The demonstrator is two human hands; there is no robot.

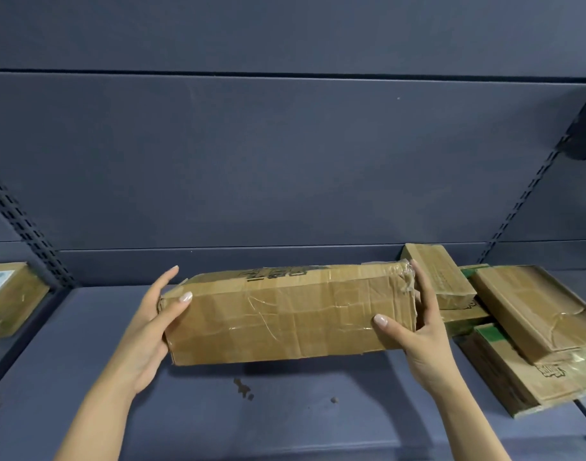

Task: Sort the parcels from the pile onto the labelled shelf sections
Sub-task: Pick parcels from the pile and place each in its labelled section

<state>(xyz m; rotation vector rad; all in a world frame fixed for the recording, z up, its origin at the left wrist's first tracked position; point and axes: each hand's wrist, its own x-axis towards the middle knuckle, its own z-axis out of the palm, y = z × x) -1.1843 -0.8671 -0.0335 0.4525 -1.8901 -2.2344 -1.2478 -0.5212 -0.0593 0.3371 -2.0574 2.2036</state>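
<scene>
A long taped cardboard parcel (pixel 285 314) is held lengthwise just above the grey shelf (pixel 218 410), its near face towards me. My left hand (pixel 152 331) grips its left end, thumb on the front face and fingers behind. My right hand (pixel 424 331) grips the right end the same way, thumb across the front corner. A dark shadow lies on the shelf under the parcel. Black print shows on the parcel's top edge.
Several cardboard parcels (pixel 531 321) lie stacked on the shelf at the right, close to my right hand. Another parcel with a white label (pixel 9 294) sits in the neighbouring section at the left, past a slotted upright (pixel 25 227). Small dark stains (pixel 243 389) mark the shelf.
</scene>
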